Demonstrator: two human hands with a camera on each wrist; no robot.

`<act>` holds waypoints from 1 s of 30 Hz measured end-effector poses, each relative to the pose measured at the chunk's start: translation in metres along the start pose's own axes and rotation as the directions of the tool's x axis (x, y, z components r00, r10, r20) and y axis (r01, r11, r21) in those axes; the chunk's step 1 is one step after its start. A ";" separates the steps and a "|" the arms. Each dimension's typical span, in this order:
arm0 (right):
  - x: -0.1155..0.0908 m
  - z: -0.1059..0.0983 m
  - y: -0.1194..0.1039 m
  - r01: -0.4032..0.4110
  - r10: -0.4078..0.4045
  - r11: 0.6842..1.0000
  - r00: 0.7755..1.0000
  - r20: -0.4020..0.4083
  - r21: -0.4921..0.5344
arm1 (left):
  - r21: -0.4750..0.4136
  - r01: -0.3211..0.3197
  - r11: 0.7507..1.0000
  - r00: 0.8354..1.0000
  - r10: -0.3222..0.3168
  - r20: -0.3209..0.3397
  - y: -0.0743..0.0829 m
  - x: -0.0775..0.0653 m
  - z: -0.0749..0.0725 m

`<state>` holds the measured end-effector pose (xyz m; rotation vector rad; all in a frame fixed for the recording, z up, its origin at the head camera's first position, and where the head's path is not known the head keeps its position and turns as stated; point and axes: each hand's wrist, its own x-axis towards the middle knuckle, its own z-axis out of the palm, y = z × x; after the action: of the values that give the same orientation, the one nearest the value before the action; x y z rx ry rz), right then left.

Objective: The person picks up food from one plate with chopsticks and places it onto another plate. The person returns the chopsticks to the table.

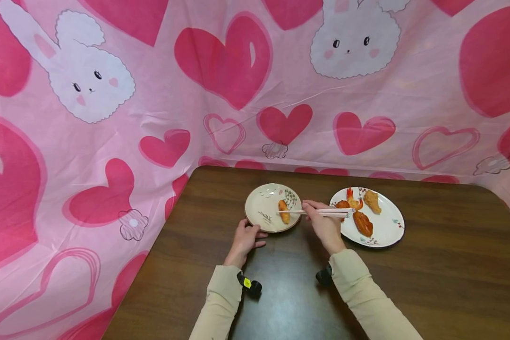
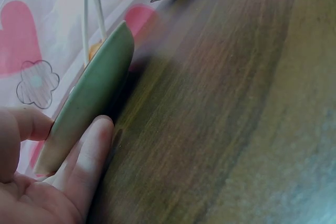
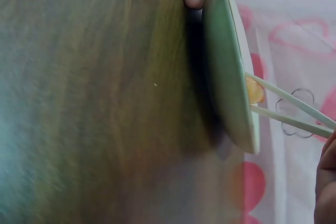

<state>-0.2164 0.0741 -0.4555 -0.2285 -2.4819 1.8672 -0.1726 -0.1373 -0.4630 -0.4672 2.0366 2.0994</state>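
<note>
My left hand [image 1: 243, 240] pinches the near-left rim of a small cream plate [image 1: 258, 202], thumb on top and fingers underneath. The plate's green-tinted underside [image 2: 102, 80] shows in the left wrist view, with a dark shadow beneath it. On the plate lies an elongated golden-brown fried piece [image 1: 285, 218]. My right hand [image 1: 326, 231] grips a pair of pale chopsticks [image 1: 295, 212] over the plate's right rim. Their tips reach the fried piece; in the right wrist view the two chopsticks [image 3: 294, 123] straddle it, their far ends hidden behind the plate edge.
To the right, an oval white plate [image 1: 388, 233] holds a reddish-brown glazed piece [image 1: 363, 224], a breaded piece [image 1: 371, 201], a shrimp with a red tail [image 1: 353, 200] and another browned piece [image 1: 342, 205]. The wooden table [image 1: 280, 293] meets a pink heart-patterned cloth [image 1: 246, 141] at the back and left.
</note>
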 end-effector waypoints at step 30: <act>-0.001 -0.003 0.027 -0.157 0.286 0.733 0.954 -0.091 0.662 | 0.004 0.017 1.000 0.999 -0.017 -0.031 -0.030 0.030 -0.003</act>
<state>-0.2128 0.0845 -0.4801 -0.6579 -1.5959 2.5265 -0.1905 -0.1415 -0.5013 -0.5177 2.0465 2.0909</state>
